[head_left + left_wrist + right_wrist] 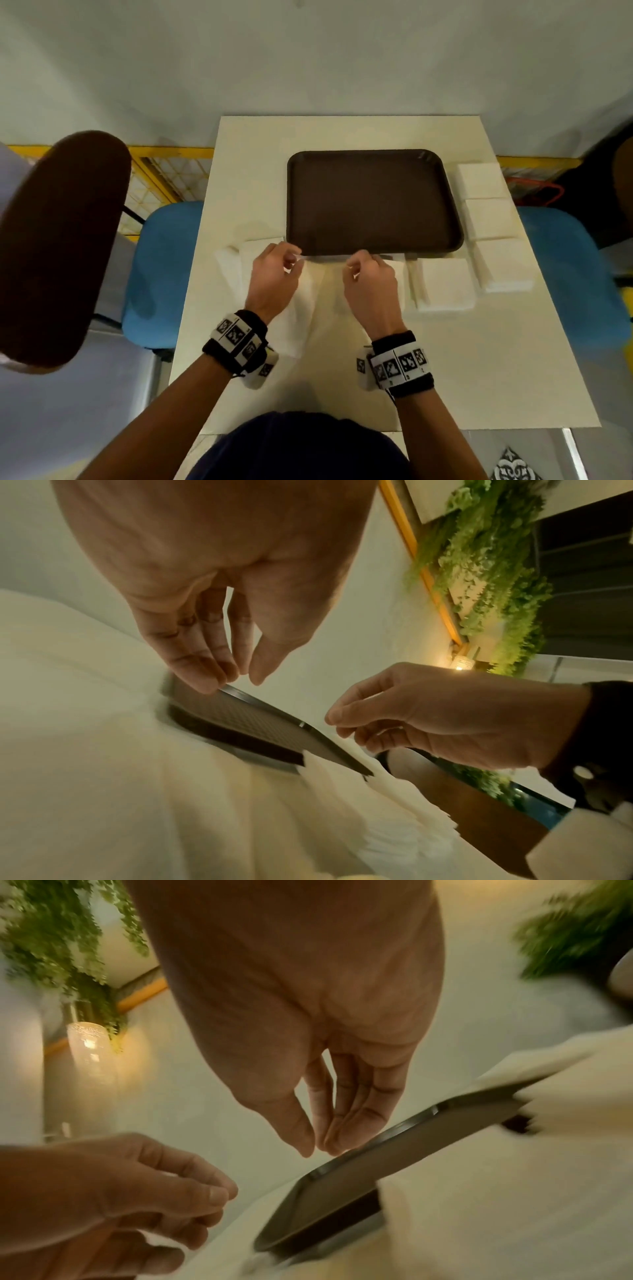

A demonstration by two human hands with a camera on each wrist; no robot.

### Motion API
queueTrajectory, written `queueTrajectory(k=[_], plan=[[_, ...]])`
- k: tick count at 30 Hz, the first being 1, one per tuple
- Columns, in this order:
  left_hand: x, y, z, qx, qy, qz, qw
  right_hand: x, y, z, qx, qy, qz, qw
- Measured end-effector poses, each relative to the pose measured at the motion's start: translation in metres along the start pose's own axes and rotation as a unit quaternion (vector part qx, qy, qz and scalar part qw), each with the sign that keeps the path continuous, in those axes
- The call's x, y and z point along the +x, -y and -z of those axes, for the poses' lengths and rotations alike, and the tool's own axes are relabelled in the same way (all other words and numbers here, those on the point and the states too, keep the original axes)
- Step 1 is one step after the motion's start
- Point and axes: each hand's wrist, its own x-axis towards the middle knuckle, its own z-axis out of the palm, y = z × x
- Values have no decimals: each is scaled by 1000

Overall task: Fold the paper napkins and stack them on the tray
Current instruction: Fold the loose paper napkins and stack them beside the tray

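The dark brown tray [373,202] lies at the back of the white table with nothing on it. In front of it, a white napkin [318,291] is spread flat, its far edge at the tray's front rim. My left hand [291,262] hovers over the napkin's far left part and my right hand [356,267] over its far right part. In the wrist views the left hand [240,677] and right hand [315,1148] each have thumb and fingertips close together with a small gap and no paper between them. The tray's [260,723] rim lies just beyond the fingertips.
Several stacks of white napkins sit to the right: one [445,287] beside my right hand and three [489,219] along the tray's right side. More napkins [253,250] lie under my left hand. Blue chairs [161,274] flank the table, and a brown chair back [58,240] stands at the left.
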Motion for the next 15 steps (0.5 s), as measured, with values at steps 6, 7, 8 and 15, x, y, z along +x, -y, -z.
queueTrajectory(k=[6,7,8,15], plan=[[-9,50,36,62,-62,96,991,7,33,-47,2,117,24,993],[-11,55,38,60,-63,119,989,9,38,-54,-2,133,22,991],[-14,60,39,53,-61,141,987,10,42,-62,-2,148,14,989],[-16,73,36,15,-56,222,973,13,65,-90,4,186,-41,982]])
